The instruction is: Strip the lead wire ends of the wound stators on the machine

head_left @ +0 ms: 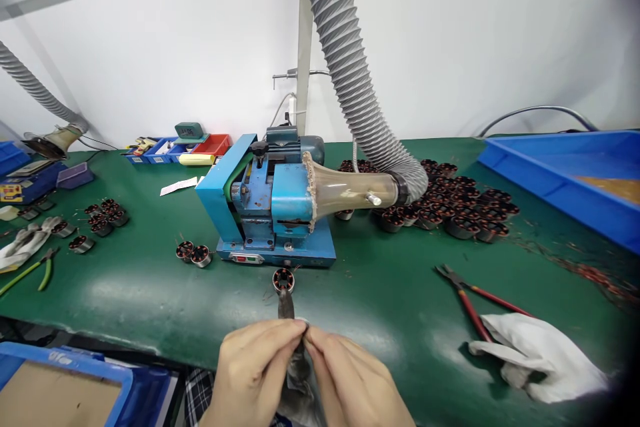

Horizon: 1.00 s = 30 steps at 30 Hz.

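Note:
Close in front of me, my left hand (pixel 255 367) and my right hand (pixel 345 373) meet with their fingertips pinched together. Between them is a dirty grey cloth glove (pixel 299 377), partly covered by my fingers. One dark, stained finger of it (pixel 286 305) points away from me toward a motor stator (pixel 283 279) with copper windings. That stator lies on the green table just in front of a blue belt-driven machine (pixel 293 197). Whatever small spot the fingertips pinch is hidden.
Two stators (pixel 193 253) sit left of the machine, and a large pile of stators (pixel 460 207) lies behind its right side. Red-handled pliers (pixel 467 300) and a white glove (pixel 543 353) lie at right. A blue tray (pixel 565 180) stands beyond; a grey hose (pixel 345 47) hangs overhead.

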Motion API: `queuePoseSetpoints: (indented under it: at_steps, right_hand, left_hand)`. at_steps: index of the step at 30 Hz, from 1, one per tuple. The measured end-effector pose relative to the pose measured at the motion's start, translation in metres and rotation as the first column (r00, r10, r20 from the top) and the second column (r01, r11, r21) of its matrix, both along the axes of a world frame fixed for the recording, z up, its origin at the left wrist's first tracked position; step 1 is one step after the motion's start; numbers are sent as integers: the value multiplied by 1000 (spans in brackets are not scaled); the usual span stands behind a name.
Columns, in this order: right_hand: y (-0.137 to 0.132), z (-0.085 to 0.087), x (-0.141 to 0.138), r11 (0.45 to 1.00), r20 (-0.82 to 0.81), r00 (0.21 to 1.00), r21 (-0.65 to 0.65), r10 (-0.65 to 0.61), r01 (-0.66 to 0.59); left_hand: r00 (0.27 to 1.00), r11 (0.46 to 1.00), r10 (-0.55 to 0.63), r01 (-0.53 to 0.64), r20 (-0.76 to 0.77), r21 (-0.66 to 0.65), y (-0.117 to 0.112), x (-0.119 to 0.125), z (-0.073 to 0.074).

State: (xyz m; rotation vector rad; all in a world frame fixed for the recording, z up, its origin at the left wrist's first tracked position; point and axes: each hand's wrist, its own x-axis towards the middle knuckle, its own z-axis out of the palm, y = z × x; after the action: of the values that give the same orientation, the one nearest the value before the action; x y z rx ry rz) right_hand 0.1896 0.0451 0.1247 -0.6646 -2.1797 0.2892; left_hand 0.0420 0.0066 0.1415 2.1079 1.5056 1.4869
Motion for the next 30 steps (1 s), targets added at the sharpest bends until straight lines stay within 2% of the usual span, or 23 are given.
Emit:
queuePoseSetpoints:
  at_steps: [3, 7, 12, 16, 18, 22, 25, 30]
  right_hand:
    - [-4, -4, -2, 993, 0, 998, 103, -62, 62]
    - [-4, -5, -2, 981, 14, 996, 172, -89, 85]
    - [1, 4, 2, 969, 54, 995, 239, -84, 69]
    - [3, 16, 6, 979, 207, 978, 204, -27, -16]
    - [3, 18, 8, 981, 227, 974, 192, -18, -27]
    - [4, 16, 8, 982, 196, 981, 186, -2, -35]
    - [5, 14, 5, 972, 131, 991, 236, -25, -6]
    - [4, 8, 1, 959, 55, 996, 279, -75, 57]
  left_hand:
    - [999, 996, 10, -6, 43, -94, -3, 0, -3]
    - [993, 986, 66, -51, 94, -162, -7, -1, -5]
    - [998, 985, -61, 65, 30, -161, -5, -8, 7]
    - [992, 985, -101, 89, -75, -151, -3, -12, 15]
    - [987, 981, -118, 99, -106, -169, -3, -13, 16]
    - [985, 984, -124, 107, -119, -142, -3, -11, 17]
    - [988, 992, -100, 90, -120, -85, -3, -9, 18]
    - [993, 994, -88, 82, -79, -78, -3, -8, 17]
